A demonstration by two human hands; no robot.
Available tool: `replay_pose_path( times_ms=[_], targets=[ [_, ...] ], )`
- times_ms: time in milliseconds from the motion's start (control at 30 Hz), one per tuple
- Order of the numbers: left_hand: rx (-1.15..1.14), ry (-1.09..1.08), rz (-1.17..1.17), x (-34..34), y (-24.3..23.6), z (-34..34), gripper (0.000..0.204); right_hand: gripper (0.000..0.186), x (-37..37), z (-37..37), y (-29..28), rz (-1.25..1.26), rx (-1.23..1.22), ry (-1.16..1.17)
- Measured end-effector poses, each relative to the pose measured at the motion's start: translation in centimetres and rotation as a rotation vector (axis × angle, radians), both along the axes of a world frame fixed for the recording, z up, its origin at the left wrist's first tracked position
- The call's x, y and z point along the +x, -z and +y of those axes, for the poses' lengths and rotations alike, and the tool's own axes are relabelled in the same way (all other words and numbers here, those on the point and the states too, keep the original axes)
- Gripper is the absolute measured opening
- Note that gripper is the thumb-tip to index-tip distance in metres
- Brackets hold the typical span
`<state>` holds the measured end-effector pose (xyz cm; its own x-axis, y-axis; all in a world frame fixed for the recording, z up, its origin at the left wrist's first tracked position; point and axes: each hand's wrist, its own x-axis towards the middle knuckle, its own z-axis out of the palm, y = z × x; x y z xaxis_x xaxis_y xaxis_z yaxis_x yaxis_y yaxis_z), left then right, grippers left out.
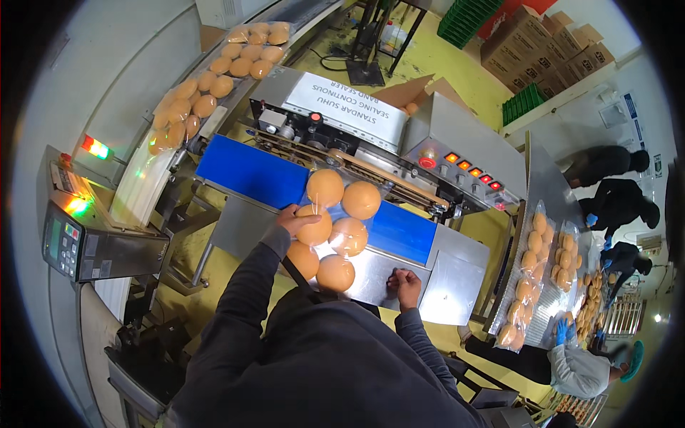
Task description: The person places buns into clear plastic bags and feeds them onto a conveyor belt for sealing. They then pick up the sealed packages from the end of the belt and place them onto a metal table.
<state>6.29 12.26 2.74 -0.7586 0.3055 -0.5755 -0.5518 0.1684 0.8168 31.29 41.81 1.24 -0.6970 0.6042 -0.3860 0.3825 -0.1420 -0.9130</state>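
Squaring the clear plastic bag of six round, golden-brown buns [332,230] to the long brown rail [389,179] looks, to me, like the part to get right: I would smooth the film flat, let no bun crowd the rail, and follow the belt's pace without tugging. The bag lies across the flat blue belt [250,171], its near buns over the bare silver metal plate [382,274]. My left hand [290,220] lies over its left edge by the middle bun; I cannot tell whether that grip pinches film or merely steadies it. My right hand [407,287] sits apart from the bag, fingers folded in, nothing visible in the grip; I'd bring it to the free side against skewing.

Beyond the rail stands the grey metal machine housing [471,135] with lit red and orange buttons. Bagged buns [178,110] line the curved white conveyor [132,192] leftward; more lie on the long steel tabletop [544,153] rightward, beside a co-worker in white [579,372]. Green plastic crates [467,21] and brown cardboard cartons [528,53] stand farther back, past yellow floor [424,57].
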Motion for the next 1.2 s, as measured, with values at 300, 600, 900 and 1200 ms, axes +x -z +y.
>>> replay_pose_path(
  times_ms=[300,600,900,1200],
  targets=[
    [-0.026,-0.033,0.006,-3.1,0.6,-5.9,0.063,0.014,-0.3,0.1,-0.4,-0.05,0.01,-0.025],
    [-0.119,-0.04,-0.029,-5.0,-2.3,-10.7,0.061,0.015,-0.4,0.4,0.1,-0.057,0.042,-0.046],
    [0.333,-0.222,-0.092,-0.8,-0.3,-11.5,0.057,0.015,-1.5,1.0,-0.8,-0.094,-0.003,-0.188],
    [0.425,-0.717,-0.043,8.4,0.7,-6.9,0.047,0.017,-7.5,-3.2,-1.9,-0.076,-0.116,-0.531]
  ],
)
